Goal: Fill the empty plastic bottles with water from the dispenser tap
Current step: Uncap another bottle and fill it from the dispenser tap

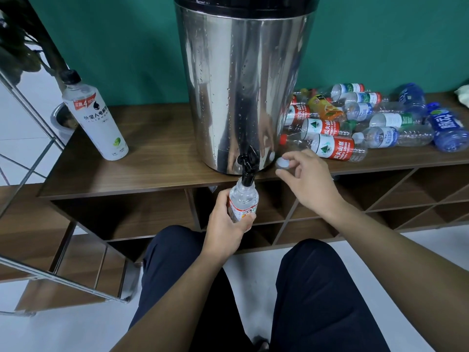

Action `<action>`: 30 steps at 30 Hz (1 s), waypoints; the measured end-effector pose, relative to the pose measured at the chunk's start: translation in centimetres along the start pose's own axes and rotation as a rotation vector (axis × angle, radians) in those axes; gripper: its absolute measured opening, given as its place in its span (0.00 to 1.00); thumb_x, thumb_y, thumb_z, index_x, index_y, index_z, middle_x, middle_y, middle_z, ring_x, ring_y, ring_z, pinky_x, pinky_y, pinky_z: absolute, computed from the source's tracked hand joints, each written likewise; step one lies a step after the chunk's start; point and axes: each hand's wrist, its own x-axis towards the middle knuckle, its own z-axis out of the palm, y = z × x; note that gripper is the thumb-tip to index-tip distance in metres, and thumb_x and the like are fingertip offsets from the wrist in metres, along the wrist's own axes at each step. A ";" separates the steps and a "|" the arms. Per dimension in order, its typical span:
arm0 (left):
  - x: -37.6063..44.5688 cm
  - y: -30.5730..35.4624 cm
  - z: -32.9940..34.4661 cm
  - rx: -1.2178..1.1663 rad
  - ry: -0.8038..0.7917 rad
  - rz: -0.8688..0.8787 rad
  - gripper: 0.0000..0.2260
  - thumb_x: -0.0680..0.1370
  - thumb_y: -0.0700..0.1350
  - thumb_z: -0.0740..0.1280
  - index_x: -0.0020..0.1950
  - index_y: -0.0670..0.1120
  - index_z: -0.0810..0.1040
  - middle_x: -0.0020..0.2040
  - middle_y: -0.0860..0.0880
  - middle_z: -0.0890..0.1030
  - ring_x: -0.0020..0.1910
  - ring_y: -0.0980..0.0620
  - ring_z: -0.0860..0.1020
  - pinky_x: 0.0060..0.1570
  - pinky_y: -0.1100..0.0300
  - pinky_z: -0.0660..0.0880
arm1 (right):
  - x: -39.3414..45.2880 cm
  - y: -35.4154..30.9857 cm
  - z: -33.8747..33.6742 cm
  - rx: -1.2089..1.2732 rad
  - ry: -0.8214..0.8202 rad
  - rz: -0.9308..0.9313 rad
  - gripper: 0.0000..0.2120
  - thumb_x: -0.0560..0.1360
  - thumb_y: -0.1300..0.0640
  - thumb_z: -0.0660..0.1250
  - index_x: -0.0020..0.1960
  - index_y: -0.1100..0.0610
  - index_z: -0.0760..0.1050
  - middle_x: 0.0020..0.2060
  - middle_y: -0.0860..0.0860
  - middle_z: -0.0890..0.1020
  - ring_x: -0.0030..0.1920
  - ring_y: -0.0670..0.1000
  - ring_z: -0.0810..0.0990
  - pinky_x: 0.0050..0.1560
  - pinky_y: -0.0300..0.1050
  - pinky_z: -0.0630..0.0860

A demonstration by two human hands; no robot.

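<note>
**At the dispenser tap: one bottle under the spout, cap at the right hand**

At the front edge of the wooden worktop [152, 158], the steel dispenser [241, 85] stands upright, its wall beaded with droplets. The black tap [247, 165] sticks out at the drum's 6 o'clock, overhanging the worktop edge.

Left hand [225, 229]: clenched around a clear bottle with a red-and-white label [243, 201], fingers wrapped round the label. Bottle upright, uncapped, mouth touching the tap spout from below. Cannot tell whether water is flowing.

Right hand [308, 184]: at 3 o'clock from the tap, over the worktop edge, fingers loosely curled. Thumb and forefinger are at a white cap [282, 163] that sits just beside the dispenser base; cannot tell whether the cap is pinched or merely touched.

Pile of empty bottles [360, 123]: at 3 o'clock from the dispenser, lying on their sides on the worktop, mixed red, green and blue labels, some touching one another.

Tall white bottle with black cap [95, 115]: upright at 9 o'clock from the dispenser, well apart from it.

Below the worktop: open shelf compartments [317, 212]. Person's knees in dark trousers [317, 288] at 6 o'clock.
</note>
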 end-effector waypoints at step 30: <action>-1.0 0.7 0.3 0.069 -0.093 0.027 0.29 0.75 0.34 0.83 0.72 0.52 0.79 0.61 0.54 0.87 0.63 0.52 0.85 0.54 0.68 0.81 | -4.3 -3.9 -4.4 0.089 -0.208 -0.272 0.15 0.84 0.55 0.74 0.70 0.53 0.83 0.55 0.41 0.79 0.49 0.50 0.79 0.52 0.37 0.74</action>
